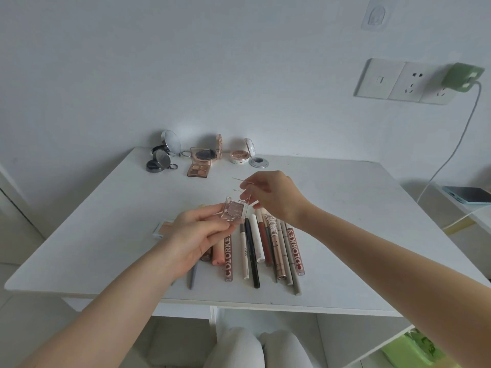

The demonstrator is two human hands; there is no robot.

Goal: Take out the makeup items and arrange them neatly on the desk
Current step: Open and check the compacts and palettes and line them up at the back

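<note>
A small clear eyeshadow case (235,210) is held above the desk (345,208) in the left hand (198,235), while its transparent lid (243,189) is pinched open by the right hand (271,195). An opening step is judged underway; placement beside the open compacts (199,159) is called for next.

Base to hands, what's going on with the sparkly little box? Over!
Left hand grips small clear eyeshadow case. Right hand pinches its clear lid open. Row of makeup pens lies beneath on desk. Nothing in the way.
</note>
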